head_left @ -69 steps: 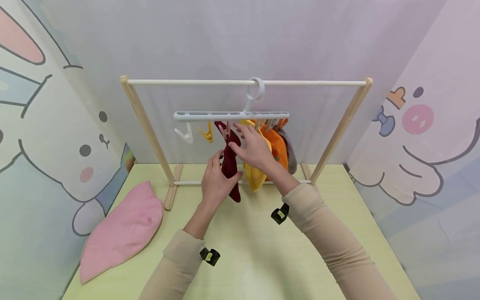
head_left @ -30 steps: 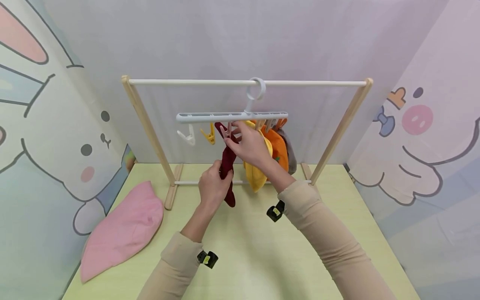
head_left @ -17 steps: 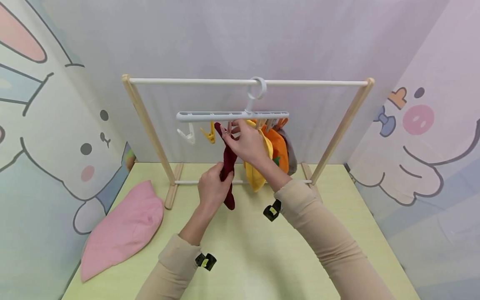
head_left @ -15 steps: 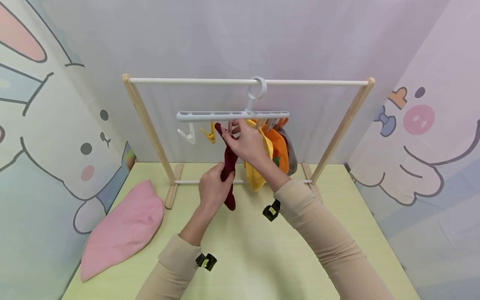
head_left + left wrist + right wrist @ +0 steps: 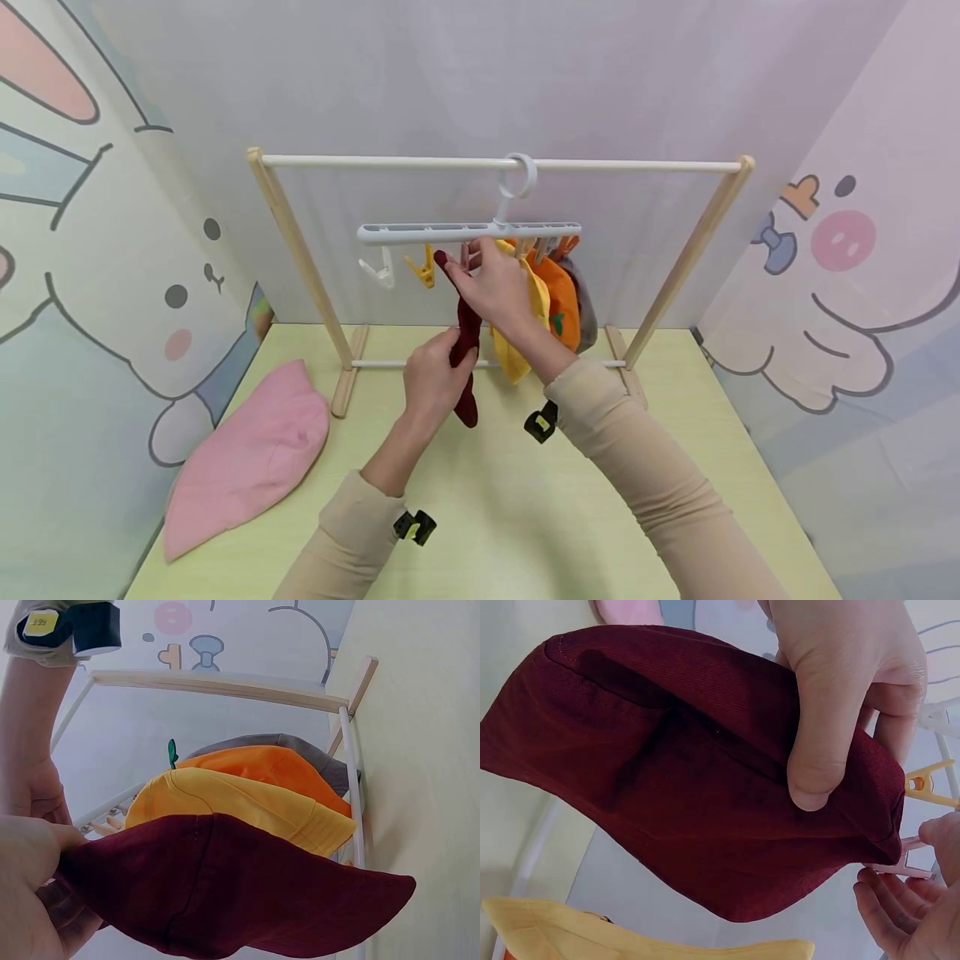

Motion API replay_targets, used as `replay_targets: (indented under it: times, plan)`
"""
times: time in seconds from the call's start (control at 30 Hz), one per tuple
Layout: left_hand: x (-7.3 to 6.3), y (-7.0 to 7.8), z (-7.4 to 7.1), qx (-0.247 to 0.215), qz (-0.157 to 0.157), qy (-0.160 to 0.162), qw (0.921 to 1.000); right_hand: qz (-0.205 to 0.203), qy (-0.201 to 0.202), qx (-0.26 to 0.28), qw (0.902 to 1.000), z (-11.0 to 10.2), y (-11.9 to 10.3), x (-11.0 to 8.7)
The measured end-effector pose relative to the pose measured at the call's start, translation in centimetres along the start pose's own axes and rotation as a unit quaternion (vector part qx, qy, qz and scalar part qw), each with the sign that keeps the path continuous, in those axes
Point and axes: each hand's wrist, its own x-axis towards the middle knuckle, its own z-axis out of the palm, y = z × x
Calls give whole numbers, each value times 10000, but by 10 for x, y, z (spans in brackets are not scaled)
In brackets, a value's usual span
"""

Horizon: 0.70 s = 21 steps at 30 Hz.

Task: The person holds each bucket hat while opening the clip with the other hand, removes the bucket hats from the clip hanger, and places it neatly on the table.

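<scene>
My left hand [image 5: 432,375] grips a maroon bucket hat [image 5: 467,333], its thumb laid along the cloth in the right wrist view. My right hand [image 5: 495,283] is up at the hanger, fingers and thumb pinching a pink clothespin [image 5: 891,868]. One edge of the maroon hat [image 5: 690,787] lies right at that clothespin's mouth. The clothespin hangs from a pale grey bar hanger [image 5: 420,235]. Right of my hands, a yellow hat [image 5: 510,354], an orange hat [image 5: 564,304] and a grey hat [image 5: 587,321] hang in a row, partly overlapping.
The hanger hooks over the white rail [image 5: 375,161] of a wooden-legged rack. A white clothespin [image 5: 386,271] and a yellow clothespin [image 5: 426,271] dangle left of the maroon hat. A pink hat [image 5: 247,458] lies on the pale table [image 5: 510,517] at the left.
My right hand has gone from spread fingers beside the maroon hat to pinching the pink clothespin. My left hand has closed on the hat, whose lower end has dropped slightly.
</scene>
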Motion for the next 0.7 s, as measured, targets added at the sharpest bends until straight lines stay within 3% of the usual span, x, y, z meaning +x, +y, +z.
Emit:
replay_targets:
  times: [0.7]
  plan:
    - [1, -3, -3, 120, 79, 151, 9998, -170, 243, -344, 9990, -1, -1, 1]
